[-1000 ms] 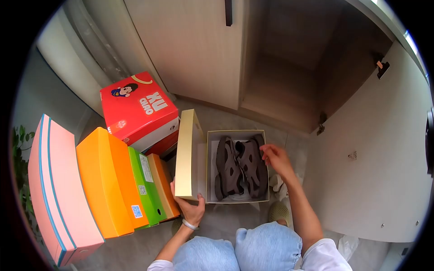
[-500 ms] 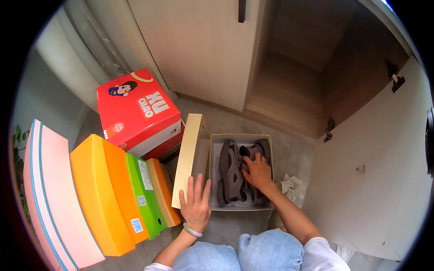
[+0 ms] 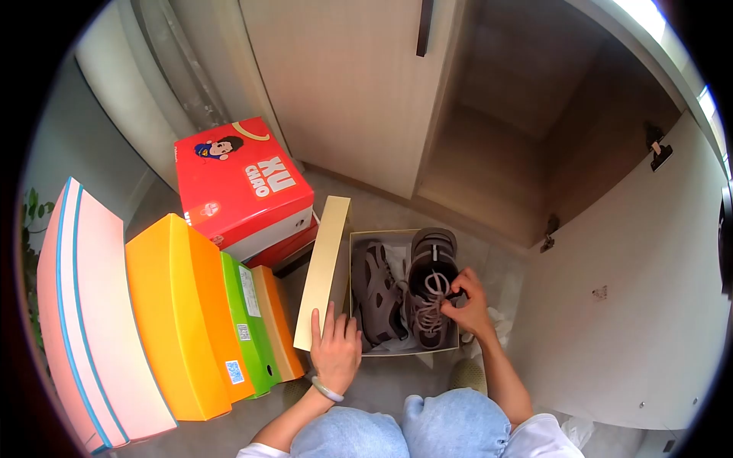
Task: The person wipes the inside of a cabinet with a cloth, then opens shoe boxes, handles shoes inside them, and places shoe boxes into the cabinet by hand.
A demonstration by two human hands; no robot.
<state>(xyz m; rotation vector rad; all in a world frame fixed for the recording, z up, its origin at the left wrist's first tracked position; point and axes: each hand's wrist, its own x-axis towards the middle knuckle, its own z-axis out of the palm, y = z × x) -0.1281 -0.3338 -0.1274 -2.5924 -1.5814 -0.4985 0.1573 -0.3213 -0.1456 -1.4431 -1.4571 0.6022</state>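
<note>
A shoebox [image 3: 405, 353] stands open on the floor with a pair of dark grey-brown shoes in it. The left shoe [image 3: 378, 294] lies on its side. My right hand [image 3: 468, 304] grips the right shoe [image 3: 431, 294] by its collar and laces; this shoe is turned with its opening and laces upward. A pale yellow lid [image 3: 324, 267] stands on edge along the box's left side. My left hand [image 3: 337, 352], with a bracelet at the wrist, rests at the lid's lower end, its fingers spread and pointing forward.
Pink [image 3: 103, 305], orange [image 3: 179, 313], green [image 3: 248, 320] and brown [image 3: 279, 324] boxes stand in a row at left. Behind them is a red box [image 3: 240, 187]. An open cabinet [image 3: 504, 145] is ahead, its door [image 3: 626, 290] swung out at right. Crumpled paper [image 3: 500, 324] lies beside the shoebox.
My right hand has taken hold of the right shoe and turned it upright from its side. My left hand has let go of the lid's lower end and spread its fingers there.
</note>
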